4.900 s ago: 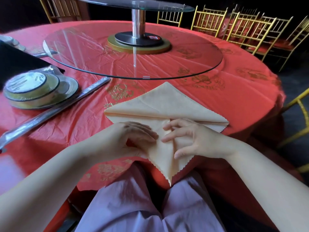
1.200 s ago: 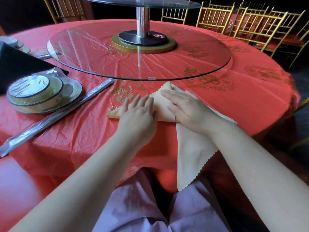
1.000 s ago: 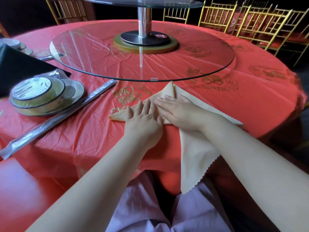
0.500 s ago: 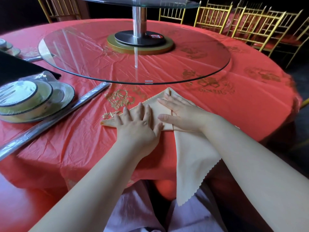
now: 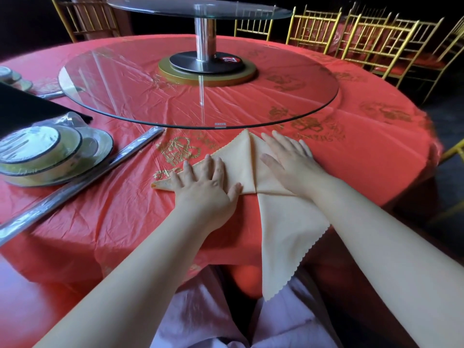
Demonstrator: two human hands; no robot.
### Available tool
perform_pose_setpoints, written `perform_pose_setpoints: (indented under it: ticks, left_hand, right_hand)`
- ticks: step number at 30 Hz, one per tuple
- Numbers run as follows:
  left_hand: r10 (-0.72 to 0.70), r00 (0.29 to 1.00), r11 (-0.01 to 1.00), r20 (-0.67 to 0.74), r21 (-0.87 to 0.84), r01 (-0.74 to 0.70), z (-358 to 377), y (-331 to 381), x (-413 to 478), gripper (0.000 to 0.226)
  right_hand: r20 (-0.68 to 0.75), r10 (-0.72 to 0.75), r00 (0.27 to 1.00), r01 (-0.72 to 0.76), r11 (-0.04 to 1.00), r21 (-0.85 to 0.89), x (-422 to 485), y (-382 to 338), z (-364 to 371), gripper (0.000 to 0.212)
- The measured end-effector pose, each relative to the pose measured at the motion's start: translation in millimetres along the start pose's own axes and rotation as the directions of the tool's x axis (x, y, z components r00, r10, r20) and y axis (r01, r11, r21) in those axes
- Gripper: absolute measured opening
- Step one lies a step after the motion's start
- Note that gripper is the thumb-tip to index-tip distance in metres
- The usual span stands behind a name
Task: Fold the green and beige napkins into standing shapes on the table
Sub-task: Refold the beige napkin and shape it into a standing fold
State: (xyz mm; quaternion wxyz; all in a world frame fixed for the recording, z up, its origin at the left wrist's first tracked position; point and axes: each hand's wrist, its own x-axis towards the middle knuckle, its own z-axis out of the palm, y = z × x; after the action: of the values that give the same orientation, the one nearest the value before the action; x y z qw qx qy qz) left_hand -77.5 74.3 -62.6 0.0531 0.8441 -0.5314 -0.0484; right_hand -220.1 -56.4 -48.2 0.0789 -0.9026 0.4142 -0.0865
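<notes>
A beige napkin (image 5: 241,162) lies folded into a triangle on the red tablecloth (image 5: 351,151), its tip pointing at the glass turntable. One loose corner of the napkin hangs over the table's near edge toward my lap. My left hand (image 5: 206,184) lies flat with spread fingers on the napkin's left half. My right hand (image 5: 291,159) presses flat on its right half. A centre crease shows between the two hands. No green napkin is in view.
A glass turntable (image 5: 125,96) on a steel post fills the table's middle. Wrapped stacked dishes (image 5: 50,151) and a long wrapped strip (image 5: 82,184) lie at the left. Gold chairs (image 5: 364,33) stand behind at the right.
The napkin's left corner has been folded up to the tip. Over the last second my right hand slid from the centre crease out to the right; the left hand stays pressing.
</notes>
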Motion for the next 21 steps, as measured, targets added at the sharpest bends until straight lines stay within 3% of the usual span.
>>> perform_pose_setpoints:
  ticks: [5,10,13,15,17,19,21]
  left_hand:
    - [-0.003,1.000,1.000,0.026,0.011,0.003,-2.6,0.4,3.1,0.070]
    - [-0.027,0.997,0.998,0.075,0.058,0.022,-9.3,1.6,7.8,0.072]
    - [0.101,0.992,0.995,-0.079,0.024,-0.099,-10.7,2.1,4.3,0.067]
    - [0.372,0.880,0.914,-0.295,-0.051,-0.403,-10.2,-2.0,-0.1,0.065]
    - [0.619,0.695,0.686,-0.366,-0.180,-0.705,-16.4,-4.0,-3.6,0.056]
    - [0.759,0.586,0.531,-0.284,-0.253,-0.809,-20.4,-3.4,-4.2,0.042]
    - [0.813,0.557,0.499,-0.170,-0.292,-0.816,-22.2,0.6,-2.3,0.034]
  right_hand:
    - [0.111,0.076,0.991,-0.068,0.995,-0.073,-46.7,52.1,-10.7,0.054]
    - [0.135,0.190,0.973,-0.179,0.980,-0.088,-66.5,77.5,-15.6,0.056]
    - [0.118,0.190,0.975,-0.184,0.981,-0.058,-67.3,77.5,-15.1,0.057]
    - [0.101,0.188,0.977,-0.185,0.982,-0.044,-68.0,77.7,-14.7,0.057]
    - [0.083,0.175,0.981,-0.172,0.984,-0.044,-68.8,78.6,-13.8,0.056]
    - [0.074,0.167,0.983,-0.165,0.985,-0.042,-68.6,79.5,-12.6,0.056]
    - [0.066,0.166,0.984,-0.164,0.986,-0.034,-67.8,80.4,-11.3,0.057]
